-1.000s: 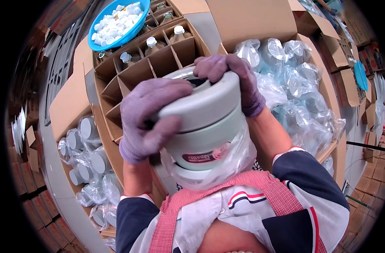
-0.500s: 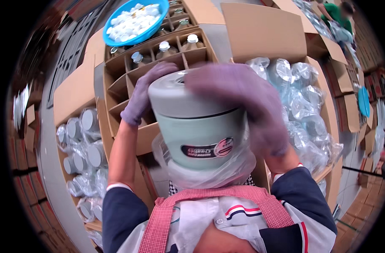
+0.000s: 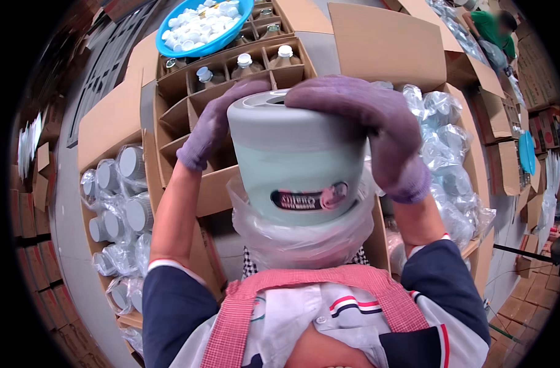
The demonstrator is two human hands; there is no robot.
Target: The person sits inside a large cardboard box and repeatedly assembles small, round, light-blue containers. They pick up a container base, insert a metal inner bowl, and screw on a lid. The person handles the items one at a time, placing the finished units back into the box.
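A wide pale-green flask (image 3: 292,168) with a grey lid (image 3: 286,129) stands upright in front of my chest. A clear plastic bag (image 3: 304,236) is bunched around its lower part. My left hand (image 3: 215,122), in a purple knitted glove, curls around the far left side of the lid, its fingertips hidden behind it. My right hand (image 3: 372,116), in a matching glove, lies over the lid's right edge, with fingers bent across the top and the thumb hidden. A dark label (image 3: 310,197) sits on the flask's near side.
Beyond the flask, a divided carton (image 3: 191,178) holds bottles with white or blue caps. A blue basin (image 3: 215,46) of small white caps rests on it. Cartons of bagged grey-lidded containers (image 3: 139,211) and bagged clear items (image 3: 442,159) flank me. A person in green (image 3: 491,30) is far right.
The flask has shifted slightly up and to the right in view. My right hand, blurred before, has moved with it and is now sharper at the lid's right edge.
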